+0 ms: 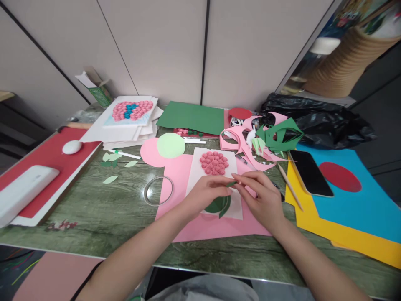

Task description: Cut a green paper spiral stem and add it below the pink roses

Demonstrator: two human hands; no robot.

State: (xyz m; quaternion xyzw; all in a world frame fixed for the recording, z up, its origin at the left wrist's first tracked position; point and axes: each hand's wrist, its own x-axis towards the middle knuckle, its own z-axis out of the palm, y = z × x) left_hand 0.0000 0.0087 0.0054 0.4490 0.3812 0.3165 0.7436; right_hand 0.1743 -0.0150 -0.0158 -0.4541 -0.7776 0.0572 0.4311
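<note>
My left hand [203,192] pinches a small piece of dark green paper [231,184] between its fingertips. Opposite it, the fingertips of my right hand [262,198] close on the same piece, hiding most of it. Just below the hands, a dark green paper disc [216,205] with a curved cut lies over a white card [194,177]. Pink rolled-paper roses [214,163] sit packed in a cluster on the card's upper part. Under the card spreads a pink sheet [171,192].
A tape roll [158,190] and paper leaves [110,179] lie left. Paper offcuts [241,144] and a green sheet [191,118] are behind. A phone [311,173] and pencil [290,187] lie right. A finished-looking rose picture [131,110] tops the stack at back left.
</note>
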